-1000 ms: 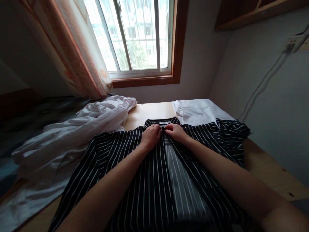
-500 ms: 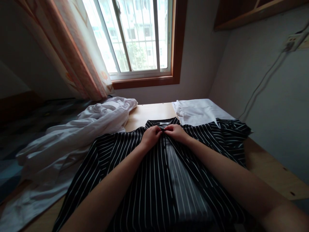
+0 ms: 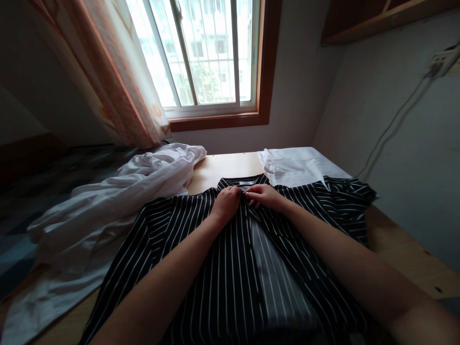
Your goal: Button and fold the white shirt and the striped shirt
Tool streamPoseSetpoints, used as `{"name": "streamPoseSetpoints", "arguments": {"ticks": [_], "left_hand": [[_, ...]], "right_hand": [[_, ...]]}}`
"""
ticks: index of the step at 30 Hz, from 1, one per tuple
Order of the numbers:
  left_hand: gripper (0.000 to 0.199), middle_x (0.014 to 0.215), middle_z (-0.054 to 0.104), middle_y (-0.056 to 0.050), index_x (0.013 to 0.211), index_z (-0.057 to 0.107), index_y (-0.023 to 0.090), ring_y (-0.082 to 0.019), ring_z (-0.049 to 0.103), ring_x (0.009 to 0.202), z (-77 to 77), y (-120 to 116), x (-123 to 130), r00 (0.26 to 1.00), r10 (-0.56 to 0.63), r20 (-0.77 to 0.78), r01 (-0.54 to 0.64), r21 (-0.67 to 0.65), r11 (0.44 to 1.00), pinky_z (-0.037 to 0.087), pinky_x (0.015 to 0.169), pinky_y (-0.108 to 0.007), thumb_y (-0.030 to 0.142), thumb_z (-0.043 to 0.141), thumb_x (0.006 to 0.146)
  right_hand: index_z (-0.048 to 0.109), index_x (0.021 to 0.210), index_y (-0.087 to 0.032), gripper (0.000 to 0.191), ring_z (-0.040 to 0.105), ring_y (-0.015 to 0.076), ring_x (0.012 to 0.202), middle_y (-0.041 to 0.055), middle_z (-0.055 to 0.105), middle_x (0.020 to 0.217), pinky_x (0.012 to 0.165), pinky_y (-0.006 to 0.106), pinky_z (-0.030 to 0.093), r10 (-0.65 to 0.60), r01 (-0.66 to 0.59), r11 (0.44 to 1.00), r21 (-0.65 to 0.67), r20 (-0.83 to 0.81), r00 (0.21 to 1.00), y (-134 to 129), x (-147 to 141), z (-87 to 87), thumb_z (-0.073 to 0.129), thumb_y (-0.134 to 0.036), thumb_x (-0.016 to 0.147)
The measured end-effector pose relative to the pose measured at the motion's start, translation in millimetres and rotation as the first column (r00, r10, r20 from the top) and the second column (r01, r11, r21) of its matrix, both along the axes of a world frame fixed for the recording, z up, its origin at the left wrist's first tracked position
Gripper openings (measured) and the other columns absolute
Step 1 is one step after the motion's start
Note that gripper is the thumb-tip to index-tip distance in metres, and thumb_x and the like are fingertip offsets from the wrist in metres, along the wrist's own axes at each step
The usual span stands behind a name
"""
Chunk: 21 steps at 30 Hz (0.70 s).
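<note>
A black shirt with white stripes (image 3: 223, 258) lies spread out, collar at the far end and front parted below the neck, its greyish inner side showing. Just under the collar, my left hand (image 3: 227, 202) pinches the edge of the front placket. My right hand (image 3: 265, 196) meets it from the other side, thumb and forefinger together on the opposite edge, the other fingers curled loosely. Between the fingertips the cloth is bunched; any button there is too small to make out.
A crumpled white garment (image 3: 118, 196) trails along the left side. Folded white cloth (image 3: 305, 163) lies at the back right of the wooden table (image 3: 230, 164). Beyond are a window (image 3: 204, 52) and a curtain (image 3: 118, 72); a cable (image 3: 395, 115) hangs down the right wall.
The fingers of my right hand have shifted slightly at the placket, with the lower ones loosening a little. My left hand stays almost in place, and the view has moved a touch.
</note>
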<state>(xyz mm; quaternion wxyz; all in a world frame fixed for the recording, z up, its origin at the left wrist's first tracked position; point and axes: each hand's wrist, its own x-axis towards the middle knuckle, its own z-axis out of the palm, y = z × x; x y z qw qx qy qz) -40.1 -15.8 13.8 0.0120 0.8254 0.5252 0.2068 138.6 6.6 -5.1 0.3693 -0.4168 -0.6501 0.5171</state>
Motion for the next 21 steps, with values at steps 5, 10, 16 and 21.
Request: {"name": "streamPoseSetpoints", "arguments": {"ticks": [5,10,16,21], "left_hand": [[0.018,0.094,0.071,-0.009,0.090,0.066,0.014,-0.022,0.065,0.092,-1.7,1,1,0.999,-0.009,0.036,0.009,-0.006,1.000,0.049,0.088,-0.033,0.011,0.048,0.091],[0.016,0.093,0.073,-0.006,0.090,0.069,0.017,-0.021,0.067,0.090,-1.5,4,-2,0.989,0.021,0.148,-0.012,-0.060,0.998,0.051,0.086,-0.032,0.010,0.055,0.086],[0.014,0.088,0.075,-0.004,0.088,0.072,0.017,-0.018,0.068,0.083,3.8,10,-9,0.955,0.012,0.297,0.046,-0.186,0.982,0.052,0.082,-0.028,0.013,0.060,0.081],[0.024,0.092,0.075,-0.004,0.094,0.073,0.015,-0.018,0.068,0.084,8.9,16,-11,0.946,-0.003,0.323,0.095,-0.267,0.959,0.051,0.080,-0.027,0.010,0.057,0.077]], "right_hand": [[0.068,0.084,-0.014,0.004,0.067,0.0116,0.055,0.0009,0.068,0.069,0.041,0.015,0.049,-0.084,0.084,0.996,0.001,0.005,0.996,0,-6,-1.9,0.068,-0.013,0.081],[0.070,0.084,-0.015,0.008,0.065,0.0104,0.053,0.0007,0.070,0.073,0.044,0.017,0.047,-0.166,0.152,0.976,0.159,0.081,0.983,-2,-11,-5.9,0.064,-0.011,0.081],[0.072,0.082,-0.017,0.010,0.067,0.0153,0.073,0.0024,0.073,0.081,0.072,0.027,0.051,-0.281,0.160,0.889,0.429,0.234,0.931,-5,-15,-3.4,0.064,-0.011,0.080],[0.071,0.080,-0.017,0.011,0.064,0.0183,0.085,0.0046,0.070,0.087,0.082,0.031,0.049,-0.372,0.160,0.823,0.545,0.305,0.877,-7,-21,-4.6,0.063,-0.010,0.080]]}}
